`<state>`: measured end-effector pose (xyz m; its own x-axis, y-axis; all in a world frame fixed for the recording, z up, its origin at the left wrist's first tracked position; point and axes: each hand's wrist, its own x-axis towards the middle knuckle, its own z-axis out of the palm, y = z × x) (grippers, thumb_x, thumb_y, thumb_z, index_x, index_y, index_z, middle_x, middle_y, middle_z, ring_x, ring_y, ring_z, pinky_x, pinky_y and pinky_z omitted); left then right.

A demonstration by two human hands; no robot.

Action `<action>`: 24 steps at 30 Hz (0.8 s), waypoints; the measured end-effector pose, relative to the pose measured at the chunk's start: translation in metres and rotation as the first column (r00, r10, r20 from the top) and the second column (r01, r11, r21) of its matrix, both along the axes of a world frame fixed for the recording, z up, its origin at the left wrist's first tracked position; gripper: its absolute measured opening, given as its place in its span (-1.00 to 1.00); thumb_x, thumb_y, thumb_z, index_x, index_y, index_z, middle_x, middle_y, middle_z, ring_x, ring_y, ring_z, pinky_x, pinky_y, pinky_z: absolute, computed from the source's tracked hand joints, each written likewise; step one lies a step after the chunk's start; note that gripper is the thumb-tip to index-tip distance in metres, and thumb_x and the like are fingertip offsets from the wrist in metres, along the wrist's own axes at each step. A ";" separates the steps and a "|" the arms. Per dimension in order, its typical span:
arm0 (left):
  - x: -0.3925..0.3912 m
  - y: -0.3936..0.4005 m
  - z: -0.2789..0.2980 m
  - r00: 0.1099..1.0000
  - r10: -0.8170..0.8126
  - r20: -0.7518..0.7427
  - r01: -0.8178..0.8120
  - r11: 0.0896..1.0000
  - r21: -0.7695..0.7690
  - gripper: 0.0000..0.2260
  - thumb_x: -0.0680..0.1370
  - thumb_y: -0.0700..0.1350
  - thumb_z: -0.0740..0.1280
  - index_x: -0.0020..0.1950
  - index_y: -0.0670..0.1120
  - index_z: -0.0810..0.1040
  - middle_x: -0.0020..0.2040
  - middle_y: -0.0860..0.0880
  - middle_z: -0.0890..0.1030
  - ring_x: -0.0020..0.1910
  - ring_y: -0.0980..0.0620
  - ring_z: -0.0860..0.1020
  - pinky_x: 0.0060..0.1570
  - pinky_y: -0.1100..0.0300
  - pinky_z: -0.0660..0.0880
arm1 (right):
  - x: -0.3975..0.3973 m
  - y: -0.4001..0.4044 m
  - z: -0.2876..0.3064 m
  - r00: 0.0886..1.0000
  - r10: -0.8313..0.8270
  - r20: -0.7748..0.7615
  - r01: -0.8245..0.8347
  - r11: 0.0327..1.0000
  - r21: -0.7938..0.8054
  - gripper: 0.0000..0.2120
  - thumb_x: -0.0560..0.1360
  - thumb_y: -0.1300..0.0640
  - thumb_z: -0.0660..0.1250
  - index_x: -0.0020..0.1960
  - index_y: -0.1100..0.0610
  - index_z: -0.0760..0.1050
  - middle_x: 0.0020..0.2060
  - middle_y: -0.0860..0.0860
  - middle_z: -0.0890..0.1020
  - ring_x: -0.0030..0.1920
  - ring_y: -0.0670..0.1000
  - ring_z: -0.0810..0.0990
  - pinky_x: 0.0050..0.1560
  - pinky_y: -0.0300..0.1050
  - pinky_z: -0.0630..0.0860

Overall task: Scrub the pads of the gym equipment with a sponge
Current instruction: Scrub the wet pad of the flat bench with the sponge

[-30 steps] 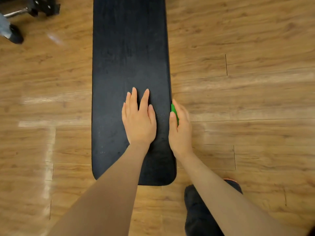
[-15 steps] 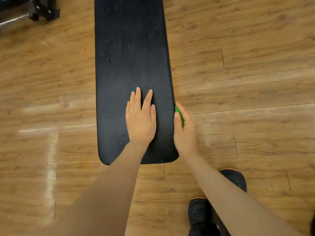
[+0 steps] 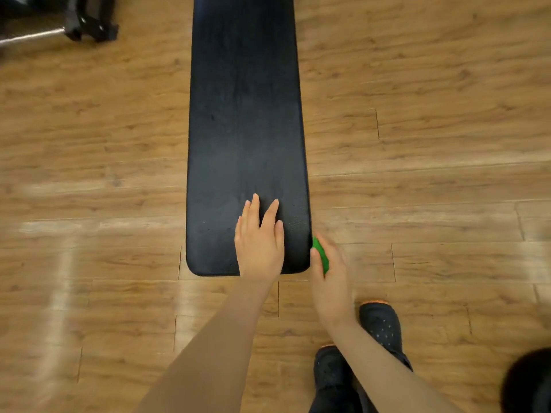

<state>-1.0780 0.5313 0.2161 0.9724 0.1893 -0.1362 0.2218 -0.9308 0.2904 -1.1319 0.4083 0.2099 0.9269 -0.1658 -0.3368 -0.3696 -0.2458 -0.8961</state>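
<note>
Head view looks straight down on a long black bench pad (image 3: 246, 129) with the person standing at its near end. Their left hand (image 3: 258, 242) lies flat on the pad near that end, fingers straight and slightly spread, apparently steadying it. Their right hand (image 3: 329, 274) grips a green sponge (image 3: 321, 255) between thumb and fingers and holds it against the pad's right side edge, close to the near corner. The step in hand looks like scrubbing that side edge; how firmly the sponge presses is hard to tell, since the hand is a little blurred. Next, the sponge likely needs to round the corner onto the end face, keeping contact. Wood-plank flooring (image 3: 417, 144) surrounds the pad, a dark equipment frame (image 3: 89, 25) stands at the far left, and dark shoes (image 3: 380, 323) show below.
</note>
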 end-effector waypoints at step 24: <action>0.256 -0.030 0.297 0.936 0.146 0.319 -0.080 0.974 -0.211 -0.66 0.64 -0.07 0.20 0.41 -0.04 0.45 0.50 -0.12 0.31 0.50 -0.10 0.23 0.42 -0.10 0.23 | 0.310 -0.101 0.311 0.902 0.196 0.384 -0.079 0.951 -0.298 -0.66 0.60 0.14 0.26 0.37 0.08 0.45 0.29 -0.02 0.50 0.30 -0.14 0.41 0.37 -0.20 0.31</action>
<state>-0.8218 0.5013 0.5130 0.9421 0.3025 0.1445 0.1826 -0.8245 0.5356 -0.8221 0.3077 0.5207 0.9922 -0.0565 0.1114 0.0660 -0.5199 -0.8517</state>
